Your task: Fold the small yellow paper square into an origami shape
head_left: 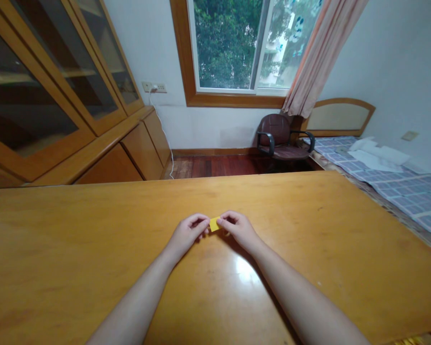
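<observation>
A small piece of yellow paper (214, 224) is held up between my two hands, just above the wooden table (93, 239). My right hand (238, 228) pinches its right side between thumb and fingers. At the left edge of the paper, my left hand (191, 231) has its thumb and fingertips pressed together, gripping the edge. The paper looks flat and roughly four-sided; whether it is folded is too small to tell.
Past the table's far edge stands a maroon armchair (276, 132) under the window (230, 43). A glass-door cabinet (89, 129) lines the left wall. On the right is a bed (391, 182) with white crumpled material (379, 154). A white cord (165, 134) hangs from a wall socket.
</observation>
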Motion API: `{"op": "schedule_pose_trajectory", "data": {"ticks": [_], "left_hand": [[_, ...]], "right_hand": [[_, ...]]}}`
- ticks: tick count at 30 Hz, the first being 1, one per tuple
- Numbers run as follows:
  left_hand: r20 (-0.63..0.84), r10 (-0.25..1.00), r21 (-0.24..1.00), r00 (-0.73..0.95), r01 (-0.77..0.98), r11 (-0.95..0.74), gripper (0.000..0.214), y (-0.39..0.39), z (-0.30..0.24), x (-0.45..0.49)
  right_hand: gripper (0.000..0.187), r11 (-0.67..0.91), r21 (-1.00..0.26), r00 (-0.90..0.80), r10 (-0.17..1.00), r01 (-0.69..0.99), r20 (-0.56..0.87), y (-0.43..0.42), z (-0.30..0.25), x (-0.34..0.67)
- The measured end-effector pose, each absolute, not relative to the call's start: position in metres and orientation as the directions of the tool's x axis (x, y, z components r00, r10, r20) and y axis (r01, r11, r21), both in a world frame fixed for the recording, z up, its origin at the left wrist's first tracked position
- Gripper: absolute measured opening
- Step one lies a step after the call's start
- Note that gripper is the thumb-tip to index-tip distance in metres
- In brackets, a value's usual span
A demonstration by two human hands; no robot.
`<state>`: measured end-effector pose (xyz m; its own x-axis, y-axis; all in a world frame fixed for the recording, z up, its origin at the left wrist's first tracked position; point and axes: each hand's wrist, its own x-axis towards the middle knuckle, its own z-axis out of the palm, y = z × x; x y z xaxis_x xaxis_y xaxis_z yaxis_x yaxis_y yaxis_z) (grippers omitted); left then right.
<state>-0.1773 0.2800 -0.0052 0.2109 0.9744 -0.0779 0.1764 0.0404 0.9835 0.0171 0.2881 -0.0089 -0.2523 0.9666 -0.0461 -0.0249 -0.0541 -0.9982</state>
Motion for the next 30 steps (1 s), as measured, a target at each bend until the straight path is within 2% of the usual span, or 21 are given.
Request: {"op": "schedule_pose_trajectory", "data": {"ticks": [11,25,30], "left_hand": [[0.059,0.957,0.917,0.283,0.364,-0.164,0.027,0.2797,-0.0042,-0.1767],[-0.008,0.960,0.945,0.280,0.317,-0.085,0.027,0.2784,0.0018,-0.1742],[0.004,0.955,0.904,0.296,0.408,-0.130,0.029,0.2807,-0.0002,-0.1742]], "right_hand": [[0.022,0.091,-0.989,-0.316,0.948,0.118,0.049,0.2878,-0.0095,0.0180],[0.021,0.021,-0.999,-0.258,0.966,0.047,0.008,0.2868,-0.0070,0.0170],[0.024,0.017,-1.000,-0.223,0.975,0.024,0.011,0.2871,-0.0058,0.0182]]}}
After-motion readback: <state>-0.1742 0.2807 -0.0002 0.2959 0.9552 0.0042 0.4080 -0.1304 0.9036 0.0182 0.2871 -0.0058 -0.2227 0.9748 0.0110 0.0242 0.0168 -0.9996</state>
